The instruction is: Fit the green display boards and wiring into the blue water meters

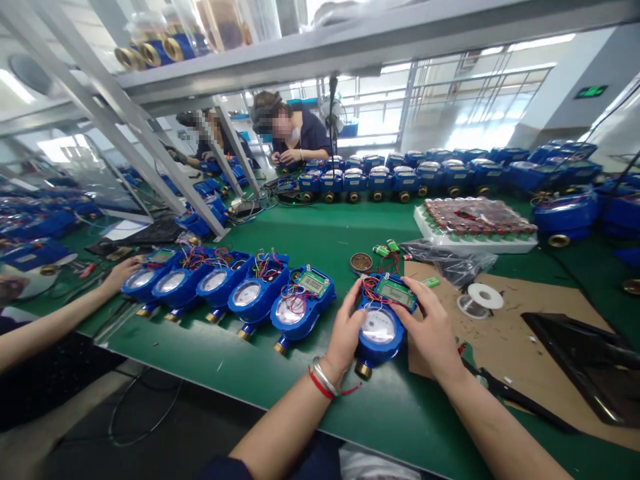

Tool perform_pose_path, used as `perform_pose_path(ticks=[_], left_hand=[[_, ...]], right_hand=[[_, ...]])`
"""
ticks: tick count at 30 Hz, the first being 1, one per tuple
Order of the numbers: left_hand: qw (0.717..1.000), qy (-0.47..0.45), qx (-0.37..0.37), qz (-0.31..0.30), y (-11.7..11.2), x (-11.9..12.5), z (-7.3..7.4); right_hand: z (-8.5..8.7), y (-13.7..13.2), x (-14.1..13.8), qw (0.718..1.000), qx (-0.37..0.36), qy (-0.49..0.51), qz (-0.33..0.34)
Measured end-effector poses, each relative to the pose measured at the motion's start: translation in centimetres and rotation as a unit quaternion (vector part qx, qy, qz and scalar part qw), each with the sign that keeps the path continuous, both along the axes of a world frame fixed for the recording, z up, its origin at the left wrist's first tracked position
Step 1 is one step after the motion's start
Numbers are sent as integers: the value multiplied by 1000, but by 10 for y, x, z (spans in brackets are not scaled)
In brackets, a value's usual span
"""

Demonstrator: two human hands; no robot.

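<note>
Here, one blue plastic meter with a round clear dial and a brass fitting [379,327] is sitting between two hands on the green-topped bench [320,227]. The left hand [346,327] is gripping its left side and the right hand [435,327] its upper right edge, next to one green circuit board with a grey display [395,292]; each grip is pressing closed against the casing. Five similar blue meters with tangled coloured wires [247,293] are standing in a row to the left, and one co-worker's hand [125,273] is reaching the leftmost. Beyond the gripped meter, two small green cylinders [381,251] are lying near one shallow round tin [352,264]. One white-flanged spool of wire [487,295] is lying on one brown cardboard sheet [505,360]; behind it, one white foam tray [515,247] is carrying many plastic-wrapped cylinders.
</note>
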State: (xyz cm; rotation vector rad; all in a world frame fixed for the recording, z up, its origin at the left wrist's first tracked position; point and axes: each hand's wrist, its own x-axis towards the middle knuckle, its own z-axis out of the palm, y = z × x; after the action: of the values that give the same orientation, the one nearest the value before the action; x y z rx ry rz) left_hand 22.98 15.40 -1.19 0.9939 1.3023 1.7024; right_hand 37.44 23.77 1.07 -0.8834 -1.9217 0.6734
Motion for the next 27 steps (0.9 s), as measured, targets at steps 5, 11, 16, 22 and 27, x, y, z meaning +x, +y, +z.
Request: perform_pose_path(ticks=[5, 11, 16, 22, 27], left_hand=[[999, -47, 25, -10, 44, -8, -4], [991, 22, -10, 129, 47, -3, -4], [969, 202, -6, 145, 25, 0, 9], [940, 316, -10, 127, 21, 1, 18], [938, 321, -40, 121, 24, 0, 16]], right_hand=[[-5, 26, -14, 998, 19, 7, -61], [-8, 37, -24, 993, 27, 23, -108], [-9, 34, -31, 992, 24, 32, -122], [-7, 31, -30, 993, 17, 23, -117], [-7, 31, -29, 993, 17, 17, -113]])
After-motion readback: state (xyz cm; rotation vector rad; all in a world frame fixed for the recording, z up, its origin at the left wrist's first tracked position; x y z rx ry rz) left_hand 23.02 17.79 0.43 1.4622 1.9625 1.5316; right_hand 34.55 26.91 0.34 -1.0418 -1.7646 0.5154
